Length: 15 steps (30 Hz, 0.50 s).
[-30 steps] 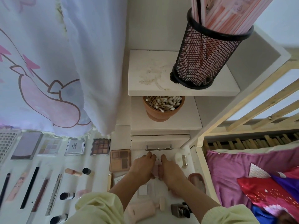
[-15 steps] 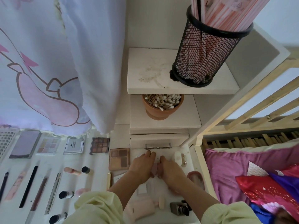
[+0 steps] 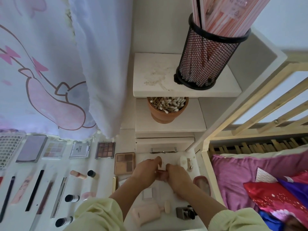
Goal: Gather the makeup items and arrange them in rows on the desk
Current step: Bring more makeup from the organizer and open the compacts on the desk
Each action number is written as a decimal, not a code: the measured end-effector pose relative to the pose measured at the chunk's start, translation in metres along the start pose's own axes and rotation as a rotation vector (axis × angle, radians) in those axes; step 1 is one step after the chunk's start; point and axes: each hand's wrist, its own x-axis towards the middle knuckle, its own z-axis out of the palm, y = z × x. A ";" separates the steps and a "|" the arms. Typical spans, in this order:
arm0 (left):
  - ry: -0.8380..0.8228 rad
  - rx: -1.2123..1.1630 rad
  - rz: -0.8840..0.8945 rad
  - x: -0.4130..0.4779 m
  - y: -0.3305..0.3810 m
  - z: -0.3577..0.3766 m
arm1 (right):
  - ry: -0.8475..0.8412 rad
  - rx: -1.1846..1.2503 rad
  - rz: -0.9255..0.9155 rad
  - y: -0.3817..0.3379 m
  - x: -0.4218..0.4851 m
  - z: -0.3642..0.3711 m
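My left hand (image 3: 146,169) and my right hand (image 3: 178,177) meet over the white desk (image 3: 103,167), both closed around a small pink item (image 3: 160,175) between them; most of it is hidden. To the left lie rows of makeup: eyeshadow palettes (image 3: 105,150), a larger brown palette (image 3: 124,163) beside my left hand, pencils and brushes (image 3: 35,189), and small black-capped bottles (image 3: 72,198). A pink pump bottle (image 3: 148,214) lies near my sleeves.
A white stepped shelf (image 3: 185,92) carries a black mesh holder (image 3: 208,59) and a terracotta pot of cotton swabs (image 3: 167,109). A small camera (image 3: 185,212), a pink oval case (image 3: 202,185) and a white dish (image 3: 183,161) lie near my right hand. A bed (image 3: 250,180) is right, a curtain (image 3: 58,64) left.
My hands stay together on the pink item; my left hand's fingers have lifted and spread slightly. The view has shifted a little.
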 end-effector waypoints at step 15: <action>0.281 -0.963 -0.155 -0.065 0.015 -0.061 | 0.244 0.528 -0.216 -0.010 -0.054 -0.077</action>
